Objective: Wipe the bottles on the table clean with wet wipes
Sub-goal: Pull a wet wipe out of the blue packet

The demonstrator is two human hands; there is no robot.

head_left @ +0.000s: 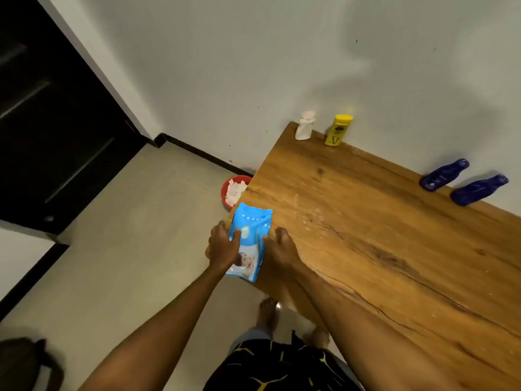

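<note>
The wet-wipe pack [251, 244] — blue and flat — lay at the left edge of the wooden table [366, 235], held from both sides. The left hand [224, 246] gripped its left side, thumb across the top face. The right hand [282, 249] held its right edge, fingers curled. Along the wall stood a white bottle [304, 127], a yellow bottle [337, 130] just beside it, and — well apart — a far blue bottle [444, 174] and a near blue bottle [479, 189]. A red bin [225, 190] of white wipes stood on the floor.

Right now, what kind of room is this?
Probably a room in a home: a wooden table against a plain wall, toiletry bottles on it, a dark door, and a red bin on the floor.
</note>
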